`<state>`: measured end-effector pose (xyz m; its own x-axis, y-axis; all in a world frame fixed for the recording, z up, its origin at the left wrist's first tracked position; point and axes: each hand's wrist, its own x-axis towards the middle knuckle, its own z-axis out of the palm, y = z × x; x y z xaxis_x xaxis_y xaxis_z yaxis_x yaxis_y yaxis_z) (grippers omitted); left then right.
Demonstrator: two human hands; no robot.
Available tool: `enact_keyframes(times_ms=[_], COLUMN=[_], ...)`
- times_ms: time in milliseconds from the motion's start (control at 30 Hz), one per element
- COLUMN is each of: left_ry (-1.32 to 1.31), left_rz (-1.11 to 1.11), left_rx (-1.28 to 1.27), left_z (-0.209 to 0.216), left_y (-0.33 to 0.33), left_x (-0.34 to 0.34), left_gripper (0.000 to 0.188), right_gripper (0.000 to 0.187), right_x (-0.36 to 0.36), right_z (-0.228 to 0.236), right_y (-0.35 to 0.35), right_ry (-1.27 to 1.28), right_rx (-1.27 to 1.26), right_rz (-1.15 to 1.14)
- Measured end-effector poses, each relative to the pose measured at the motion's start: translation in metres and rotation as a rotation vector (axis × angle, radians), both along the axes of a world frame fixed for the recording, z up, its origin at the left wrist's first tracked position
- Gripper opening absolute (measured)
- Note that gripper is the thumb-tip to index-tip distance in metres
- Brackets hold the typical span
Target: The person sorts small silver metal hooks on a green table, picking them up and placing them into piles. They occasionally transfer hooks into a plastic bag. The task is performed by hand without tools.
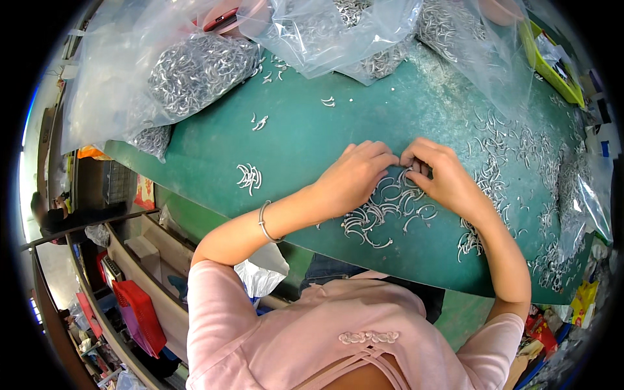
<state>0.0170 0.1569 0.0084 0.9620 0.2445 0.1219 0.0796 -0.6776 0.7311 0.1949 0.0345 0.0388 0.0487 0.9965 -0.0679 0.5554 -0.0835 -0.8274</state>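
Near: curved silver metal pieces (380,211) are lying bodyward on a flat green tabletop (299,136), long axes mixed | just beyond: bare left hand (356,178) and bare right hand (444,179) are pinching narrowly, nearly meeting, neither clearly nearer | cannot tell what they're holding

Curved pcs (374,211): metal, smooth, satin-ish. Bags (120,97): clr plastic, glossy. Tabletop (292,143): smooth, semi-gloss. Shirt (292,338): matt cloth.

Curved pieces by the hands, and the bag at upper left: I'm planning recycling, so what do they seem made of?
Curved pieces: probably metal, silvery with a dull sheen, though coated plastic is possible. Bag: likely thin plastic, cloudy and slightly glossy: it creases and contents show through.
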Motion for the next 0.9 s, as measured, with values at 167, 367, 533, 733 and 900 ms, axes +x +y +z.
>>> enact_keyframes(times_ms=[167, 367, 533, 733, 900], left_ry=[-0.003, 0.073, 0.05, 0.083, 0.074], left_rz=[0.068, 0.075, 0.087, 0.084, 0.083], left_rx=[0.051, 0.11, 0.055, 0.067, 0.067], left_z=[0.006, 0.005, 0.002, 0.008, 0.008], left_y=[0.003, 0.009, 0.01, 0.01, 0.012], left_x=[-0.007, -0.02, -0.022, -0.026, -0.023], left_gripper=[0.026, 0.023, 0.024, 0.025, 0.025], right_gripper=[0.023, 0.025, 0.02, 0.017, 0.01], right_x=[0.0, 0.009, 0.0, 0.007, 0.007], right_z=[0.006, 0.008, 0.005, 0.003, -0.018], right_y=[-0.007, -0.017, -0.015, -0.009, 0.004], right_ry=[-0.049, 0.1, 0.319, 0.266, -0.196], right_rx=[0.137, 0.072, -0.031, 0.085, 0.208], right_rz=[-0.059, -0.15, -0.162, -0.288, -0.185])
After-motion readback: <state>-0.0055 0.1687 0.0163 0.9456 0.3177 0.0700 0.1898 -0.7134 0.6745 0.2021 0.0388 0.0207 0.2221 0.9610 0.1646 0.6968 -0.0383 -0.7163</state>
